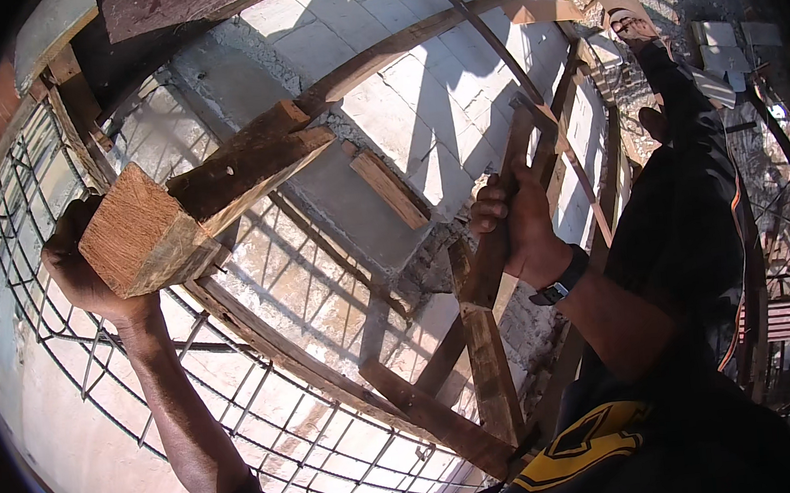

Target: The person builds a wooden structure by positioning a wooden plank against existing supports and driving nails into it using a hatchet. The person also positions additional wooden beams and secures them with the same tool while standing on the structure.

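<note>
At the left, my left hand [87, 273] is closed around the near end of a thick squared timber [135, 227]. The timber's pale sawn end faces me, and most of my fingers are hidden behind it. Two lengths of wood [256, 165] run off from behind that end toward the middle. Right of the middle, my right hand [519, 217] wraps around the wooden handle of what looks like a hammer [519, 137]. Its dark head points up and away. A watch [562, 279] sits on my right wrist.
Rebar mesh [328, 449] spreads along the left and below. Wooden braces [486, 370] cross near my right forearm. A concrete column [345, 209] and pale block wall [437, 83] lie beyond, with a loose wood offcut [390, 191]. My leg and foot [630, 29] are at right.
</note>
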`<state>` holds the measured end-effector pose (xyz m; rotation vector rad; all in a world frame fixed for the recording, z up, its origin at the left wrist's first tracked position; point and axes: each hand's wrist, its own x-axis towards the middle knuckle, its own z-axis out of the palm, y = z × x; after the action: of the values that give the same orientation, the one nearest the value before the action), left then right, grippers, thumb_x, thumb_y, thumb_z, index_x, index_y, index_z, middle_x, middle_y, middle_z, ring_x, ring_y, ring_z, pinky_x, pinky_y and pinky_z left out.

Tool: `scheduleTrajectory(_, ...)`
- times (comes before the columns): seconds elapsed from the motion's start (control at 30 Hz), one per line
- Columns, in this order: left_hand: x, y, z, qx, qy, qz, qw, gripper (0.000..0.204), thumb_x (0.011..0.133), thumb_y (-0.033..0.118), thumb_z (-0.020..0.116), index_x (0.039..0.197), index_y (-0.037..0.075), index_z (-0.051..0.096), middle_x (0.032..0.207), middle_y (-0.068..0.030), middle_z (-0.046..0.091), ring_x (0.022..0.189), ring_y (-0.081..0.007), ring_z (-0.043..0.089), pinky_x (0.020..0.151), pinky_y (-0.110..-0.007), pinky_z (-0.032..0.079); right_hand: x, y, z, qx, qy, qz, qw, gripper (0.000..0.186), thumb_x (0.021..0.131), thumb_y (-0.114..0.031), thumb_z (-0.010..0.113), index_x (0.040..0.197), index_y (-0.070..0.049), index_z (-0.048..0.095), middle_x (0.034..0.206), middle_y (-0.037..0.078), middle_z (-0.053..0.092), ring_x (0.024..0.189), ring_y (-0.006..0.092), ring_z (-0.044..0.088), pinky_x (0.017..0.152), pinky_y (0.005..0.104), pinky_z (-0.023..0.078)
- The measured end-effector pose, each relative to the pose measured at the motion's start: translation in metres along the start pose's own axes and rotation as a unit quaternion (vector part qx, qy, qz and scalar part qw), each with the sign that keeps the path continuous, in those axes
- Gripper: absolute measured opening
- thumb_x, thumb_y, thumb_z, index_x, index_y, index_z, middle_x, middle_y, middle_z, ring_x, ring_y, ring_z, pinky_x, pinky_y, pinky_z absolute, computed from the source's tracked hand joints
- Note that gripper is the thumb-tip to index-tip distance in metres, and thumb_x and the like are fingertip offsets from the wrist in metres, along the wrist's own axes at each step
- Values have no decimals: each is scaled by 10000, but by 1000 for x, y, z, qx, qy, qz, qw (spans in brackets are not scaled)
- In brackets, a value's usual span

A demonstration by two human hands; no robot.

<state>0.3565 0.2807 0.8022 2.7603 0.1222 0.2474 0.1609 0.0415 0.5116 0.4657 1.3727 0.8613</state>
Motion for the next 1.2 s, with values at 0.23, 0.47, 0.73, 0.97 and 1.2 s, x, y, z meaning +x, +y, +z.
scheduleTrajectory(0.23,6,2,-15,-397,-143,-196,885,307,970,305,392,831,40,462,865,-113,500,878,-241,514,870,-414,438,-23,-1,-19,-234,-232,305,893,513,972,-638,472,895,-134,527,600,-57,420,433,47,397,393,240,365)
scheduleTrajectory(0.47,10,6,-13,-395,-130,-232,880,350,936,388,461,778,87,374,797,-53,395,793,-197,432,781,-369,390,-18,28,23,-137,-42,144,979,474,997,-577,470,863,-122,462,637,-27,428,493,83,412,455,257,375)
scheduleTrajectory(0.73,13,13,-23,-428,-250,-243,834,231,929,252,442,784,72,446,840,-57,464,845,-195,489,837,-397,426,4,-57,-63,-233,-50,144,960,483,973,-615,479,870,-143,481,606,-79,382,442,44,359,413,245,346)
scheduleTrajectory(0.97,9,20,14,-251,-15,-215,944,300,922,319,473,737,127,335,748,-15,341,753,-175,393,764,-357,371,-60,44,57,-273,-230,297,886,490,977,-603,498,889,-121,498,594,-34,422,437,84,394,401,257,357)
scheduleTrajectory(1.2,4,21,-13,-385,-105,-263,878,319,939,315,490,723,141,332,742,-14,345,767,-178,399,783,-358,376,-3,-60,-30,-207,-64,94,972,479,949,-628,534,814,-170,496,597,-80,402,443,48,384,393,250,345)
